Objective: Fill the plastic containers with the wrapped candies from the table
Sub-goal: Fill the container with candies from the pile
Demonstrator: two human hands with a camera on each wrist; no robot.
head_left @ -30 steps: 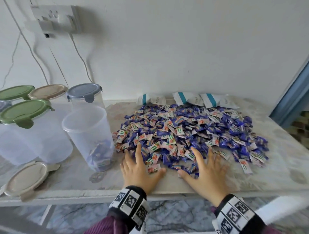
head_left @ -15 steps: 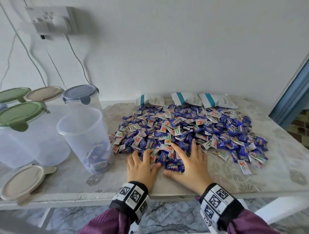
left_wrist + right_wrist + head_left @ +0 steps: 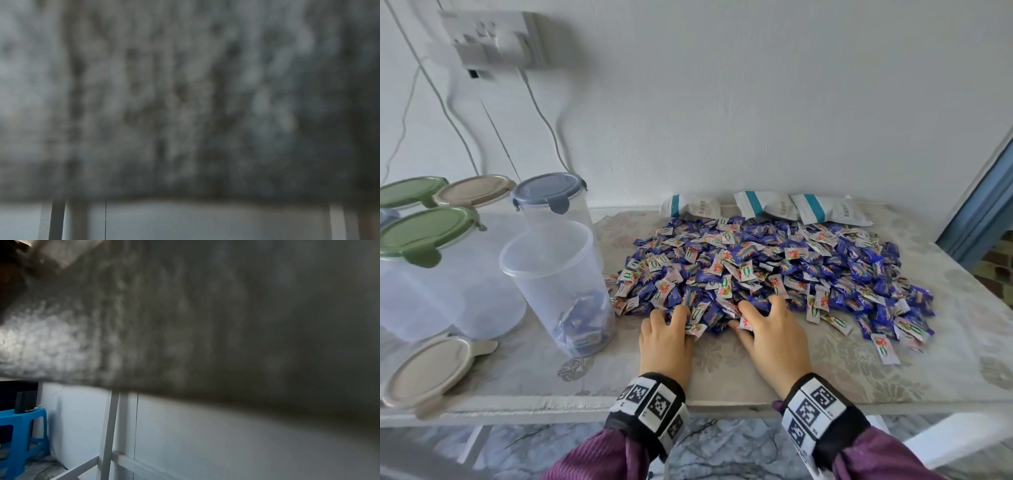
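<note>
Where the near edge of the candy pile (image 3: 767, 270) met the patterned table (image 3: 876, 370), both hands were laid side by side with palms down. The left hand (image 3: 666, 337) was seen with its fingers bent into the wrappers, and the right hand (image 3: 770, 334) likewise, fingers curled over a small heap of blue and white candies gathered between the two; whether any candies were actually gripped could not be told, since the fingertips were buried in the pile. Each wrist was wrapped in a black band bearing square printed markers, above purple sleeves.

Just left of the left hand an open plastic container (image 3: 558, 284) was stood upright, with a few candies lying at its bottom. Behind and beside it further containers were set, closed with a grey-blue lid (image 3: 548, 188), green lids (image 3: 424, 233) and a beige one, while a loose beige lid (image 3: 428, 366) was laid flat near the table's front edge. Three white packets (image 3: 767, 205) with teal stripes were placed against the wall behind the pile. Only blurred dark surfaces were given by both wrist views, with a blue stool (image 3: 20, 431) caught below the table in the right one.
</note>
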